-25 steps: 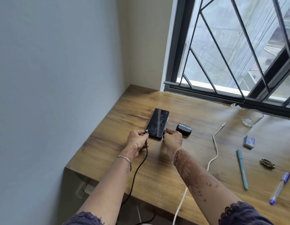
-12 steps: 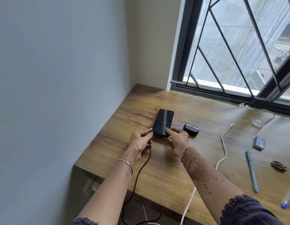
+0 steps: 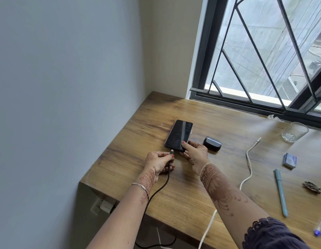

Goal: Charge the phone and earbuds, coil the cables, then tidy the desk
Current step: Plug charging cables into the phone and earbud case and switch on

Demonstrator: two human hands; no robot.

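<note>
We logged: left hand (image 3: 159, 162) pinched black cable (image 3: 167, 178) by its plug, just short of phone (image 3: 178, 134); right hand (image 3: 195, 152) gripped phone's near corner, thumb on screen; earbuds case (image 3: 212, 143) beside phone.

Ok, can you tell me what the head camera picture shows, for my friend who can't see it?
A person's left hand pinches the plug of a black cable right by the near end of a dark phone, which the right hand holds on a wooden desk. A black earbuds case and a loose white cable lie to the right.
</note>
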